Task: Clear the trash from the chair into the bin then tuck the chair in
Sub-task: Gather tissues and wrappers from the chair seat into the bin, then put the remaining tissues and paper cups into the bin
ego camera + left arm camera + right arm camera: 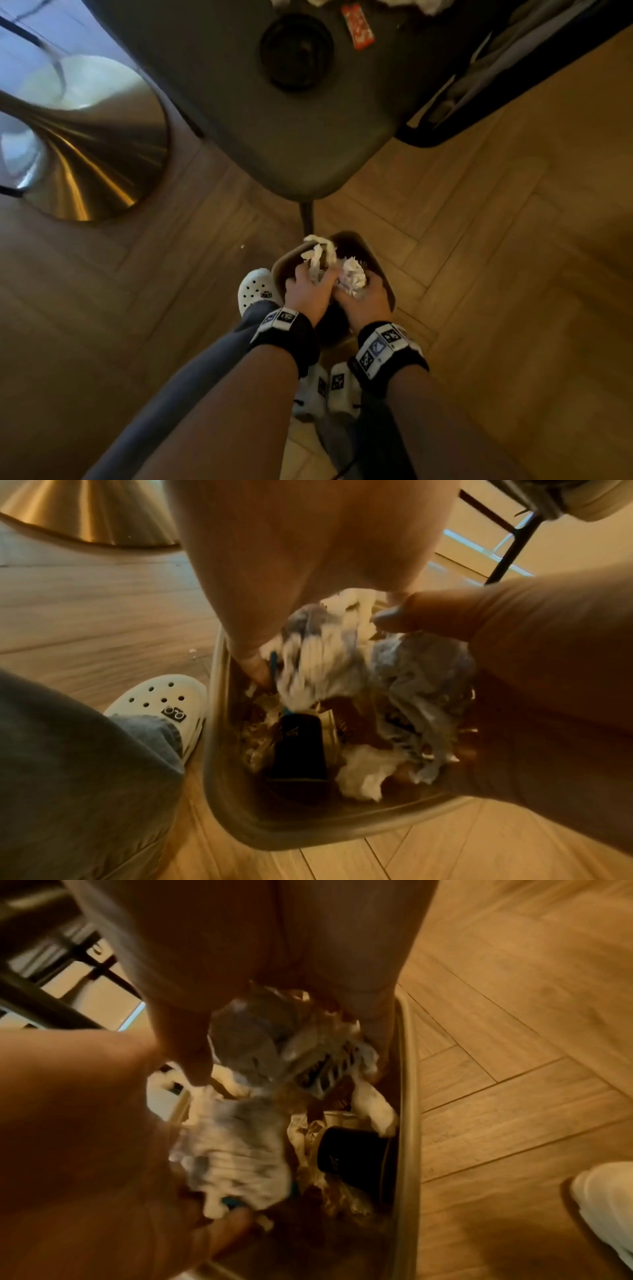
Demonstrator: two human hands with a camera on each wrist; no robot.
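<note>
The grey chair seat (pixel 239 102) fills the top of the head view. On it lie a round black lid (pixel 296 51), a red wrapper (pixel 358 25) and white tissues (pixel 428 5) at its far edge. Below its corner the small bin (pixel 380 274) stands on the floor. Both hands are over the bin's mouth. My left hand (pixel 306 279) grips a crumpled white paper wad (pixel 320 253) (pixel 325 656). My right hand (pixel 359 294) grips another wad of paper and clear plastic (pixel 352 275) (pixel 260 1034). Inside the bin (pixel 212 723) lie a black cup (pixel 301 745) and more paper.
A brass cone-shaped table base (pixel 96 164) stands on the floor at left. A second dark chair (pixel 496 85) sits right of the grey one. The grey chair's leg (pixel 306 216) comes down just beyond the bin. My white clog (pixel 255 287) is left of the bin on the wood floor.
</note>
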